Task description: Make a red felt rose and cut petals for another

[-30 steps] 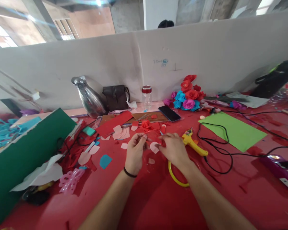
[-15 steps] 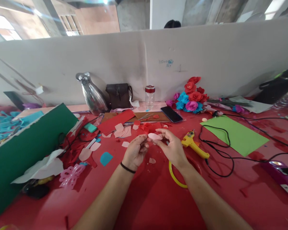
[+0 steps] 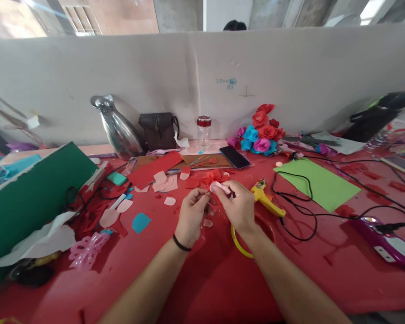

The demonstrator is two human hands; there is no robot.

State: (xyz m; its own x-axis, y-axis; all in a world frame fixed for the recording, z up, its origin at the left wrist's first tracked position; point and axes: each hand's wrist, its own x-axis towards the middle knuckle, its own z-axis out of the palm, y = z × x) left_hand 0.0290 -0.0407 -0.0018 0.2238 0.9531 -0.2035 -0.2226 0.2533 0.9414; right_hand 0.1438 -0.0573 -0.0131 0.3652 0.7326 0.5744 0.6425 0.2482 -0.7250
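A small pale pink paper piece (image 3: pixel 220 187) is pinched between the thumb and fingers of my right hand (image 3: pixel 238 204), curled along its length. Close beside it, my left hand (image 3: pixel 193 213) has its thumb and forefinger pressed together near the piece's left end; whether anything is between them is too small to tell. Red crepe paper (image 3: pixel 212 175) lies just beyond the fingers. Pink petal shapes (image 3: pixel 169 201) are scattered to the left on the red table (image 3: pixel 121 274).
A yellow glue gun (image 3: pixel 266 199) with a black cable lies right of my hands, near a yellow ring (image 3: pixel 238 243). Behind are a phone (image 3: pixel 234 157), a jar (image 3: pixel 204 132), paper flowers (image 3: pixel 263 132) and a steel jug (image 3: pixel 118 130). A green board (image 3: pixel 43 202) stands left.
The pink piece has turned from lying flat between both hands to a curled shape in my right fingers. The whole view has shifted, so the table items appear farther left.
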